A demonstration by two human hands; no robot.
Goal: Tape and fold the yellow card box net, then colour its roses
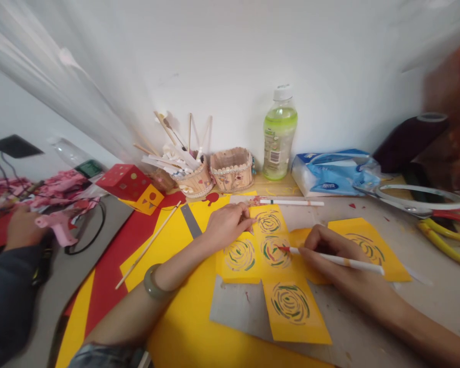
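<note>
My right hand (331,250) grips a white felt-tip pen (352,262), its red tip touching the middle panel of a yellow paper cutout (297,331). This cross-shaped cutout lies flat, with rings of short curved slits on its panels. Green and red marks show in the middle panel's pattern. At the cutout's upper left edge, my left hand (228,225) holds the paper with curled fingers, the thumb pointing right. Just above the cutout lies a second white pen (291,202).
Behind stand a pot of pens (193,181), a small wooden basket (232,171), a green drink bottle (279,138) and a tissue pack (333,171). Scissors (444,240) lie right. Left are a stick (149,244), a red-and-yellow box (128,184), a pink glue gun (59,223) and another person's hand (23,230).
</note>
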